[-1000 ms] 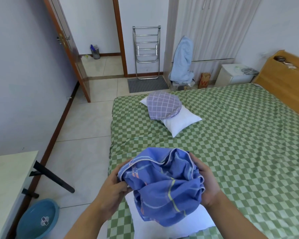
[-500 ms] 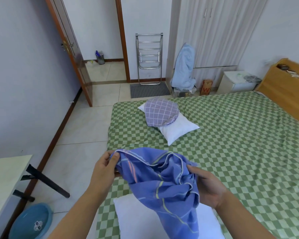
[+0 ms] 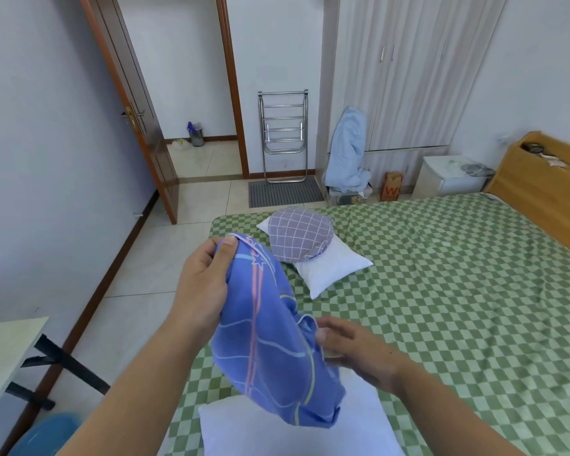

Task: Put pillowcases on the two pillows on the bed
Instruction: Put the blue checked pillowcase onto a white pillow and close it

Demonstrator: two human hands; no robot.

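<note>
The left hand point(image 3: 204, 278) is raised above the bed's edge, thumb on top, pinching the upper hem of the blue pillowcase point(image 3: 270, 340) between thumb and curled fingers. The cloth hangs down from that grip in a bunched fold, its lower end touching the near white pillow point(image 3: 277, 436) at the bottom of the view. The right hand point(image 3: 359, 353) is lower and to the right, palm turned toward the cloth, fingers loosely spread and blurred; the fingertips meet the pillowcase's side edge, but whether they grip it cannot be told. The two hands are apart, one high and one low.

The bed point(image 3: 458, 291) is covered with a green checked sheet. Farther along it lies a second white pillow point(image 3: 333, 271), with a purple grid-patterned pillowcase point(image 3: 298, 238) folded on top of it. A wooden headboard point(image 3: 547, 179) stands at the right, a small white cabinet point(image 3: 448, 179) just beside it. Against the far wall are a tall closet point(image 3: 408, 70), a metal folding rack point(image 3: 283, 133) and a grey mat point(image 3: 283, 192). A brown door point(image 3: 135, 120) stands open on the left, above a tiled floor point(image 3: 139, 268). A pale counter point(image 3: 4, 350) shows at lower left, with a blue basin point(image 3: 46, 432) beneath it.
</note>
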